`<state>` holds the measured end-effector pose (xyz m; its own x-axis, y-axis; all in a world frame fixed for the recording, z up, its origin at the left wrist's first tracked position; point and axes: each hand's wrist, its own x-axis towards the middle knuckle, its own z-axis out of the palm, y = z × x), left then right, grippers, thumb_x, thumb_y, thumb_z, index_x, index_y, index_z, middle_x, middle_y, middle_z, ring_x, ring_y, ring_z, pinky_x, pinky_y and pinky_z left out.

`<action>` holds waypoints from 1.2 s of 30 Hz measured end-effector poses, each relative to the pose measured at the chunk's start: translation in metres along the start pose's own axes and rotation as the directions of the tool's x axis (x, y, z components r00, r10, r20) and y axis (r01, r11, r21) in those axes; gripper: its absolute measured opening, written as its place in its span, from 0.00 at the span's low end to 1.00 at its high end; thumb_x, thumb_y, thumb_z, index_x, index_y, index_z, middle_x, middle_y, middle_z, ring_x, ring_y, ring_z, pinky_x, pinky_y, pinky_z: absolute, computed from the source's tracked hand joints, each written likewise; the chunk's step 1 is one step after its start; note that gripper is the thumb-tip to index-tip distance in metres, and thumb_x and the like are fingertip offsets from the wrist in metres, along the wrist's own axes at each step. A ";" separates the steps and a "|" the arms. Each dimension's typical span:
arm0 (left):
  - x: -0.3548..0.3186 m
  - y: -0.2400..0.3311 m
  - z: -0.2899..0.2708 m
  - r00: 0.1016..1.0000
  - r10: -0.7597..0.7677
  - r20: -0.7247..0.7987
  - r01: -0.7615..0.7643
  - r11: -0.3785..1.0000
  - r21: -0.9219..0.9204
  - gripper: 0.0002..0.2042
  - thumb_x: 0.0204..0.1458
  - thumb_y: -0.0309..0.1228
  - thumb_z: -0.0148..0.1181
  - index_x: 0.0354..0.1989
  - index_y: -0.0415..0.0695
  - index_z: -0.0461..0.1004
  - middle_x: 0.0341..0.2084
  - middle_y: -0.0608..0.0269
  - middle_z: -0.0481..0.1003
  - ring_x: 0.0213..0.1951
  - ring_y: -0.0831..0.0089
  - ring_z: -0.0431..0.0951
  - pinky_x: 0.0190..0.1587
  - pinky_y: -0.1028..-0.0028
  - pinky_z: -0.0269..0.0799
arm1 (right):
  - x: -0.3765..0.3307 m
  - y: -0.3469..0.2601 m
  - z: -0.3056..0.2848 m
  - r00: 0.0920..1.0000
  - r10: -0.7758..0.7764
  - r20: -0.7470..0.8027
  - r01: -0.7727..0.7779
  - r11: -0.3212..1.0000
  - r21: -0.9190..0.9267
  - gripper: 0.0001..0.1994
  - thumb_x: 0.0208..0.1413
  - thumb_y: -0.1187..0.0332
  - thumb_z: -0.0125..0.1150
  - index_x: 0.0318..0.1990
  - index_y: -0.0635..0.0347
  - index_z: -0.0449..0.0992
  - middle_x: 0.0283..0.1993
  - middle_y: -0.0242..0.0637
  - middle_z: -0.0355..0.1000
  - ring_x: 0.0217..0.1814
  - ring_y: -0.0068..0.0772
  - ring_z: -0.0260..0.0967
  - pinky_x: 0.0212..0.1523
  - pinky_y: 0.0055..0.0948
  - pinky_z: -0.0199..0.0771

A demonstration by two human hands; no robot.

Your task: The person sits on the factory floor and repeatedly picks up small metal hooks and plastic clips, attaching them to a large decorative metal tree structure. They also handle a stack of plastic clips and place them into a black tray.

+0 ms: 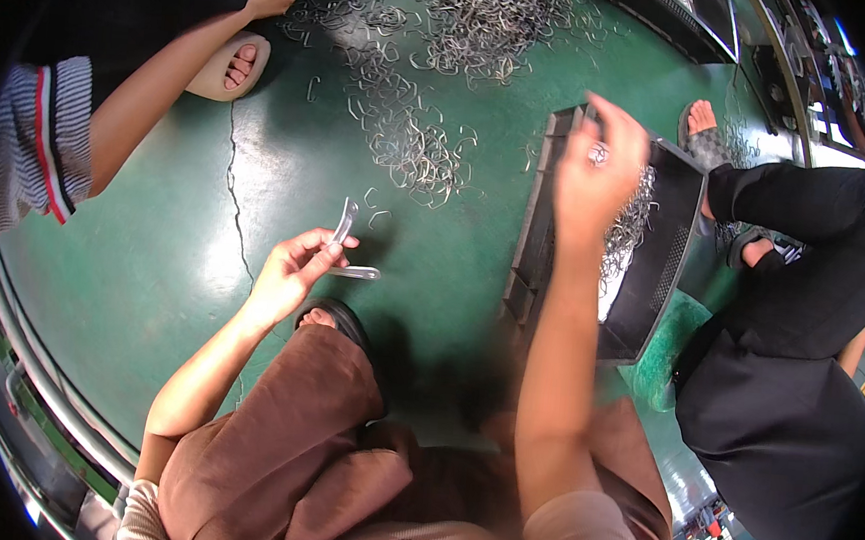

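Glossy curved strip (346, 222) in left hand (294, 265), thin bent metal pieces (490, 18) beyond.

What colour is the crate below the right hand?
The crate is black; it shows best in the head view.

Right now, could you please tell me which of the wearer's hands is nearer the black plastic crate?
Right: the right hand appears above the black plastic crate, while the left hand is apart, to its left.
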<state>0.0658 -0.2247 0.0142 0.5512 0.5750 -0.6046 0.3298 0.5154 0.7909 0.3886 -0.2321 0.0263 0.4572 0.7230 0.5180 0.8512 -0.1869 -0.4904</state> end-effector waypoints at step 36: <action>0.020 0.037 0.046 0.984 0.066 0.166 -0.064 0.998 -0.018 0.11 0.57 0.35 0.50 0.42 0.45 0.74 0.26 0.71 0.72 0.36 0.82 0.69 0.46 0.77 0.61 | 0.082 -0.068 -0.260 0.849 0.422 0.317 -0.520 0.772 0.366 0.22 0.36 0.76 0.55 0.46 0.69 0.68 0.40 0.39 0.72 0.40 0.29 0.70 0.45 0.25 0.67</action>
<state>0.1247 -0.2235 0.0352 0.6913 0.4943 -0.5270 0.2801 0.4890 0.8261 0.4350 -0.3331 0.2837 0.6657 0.7461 0.0108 0.3251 -0.2770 -0.9042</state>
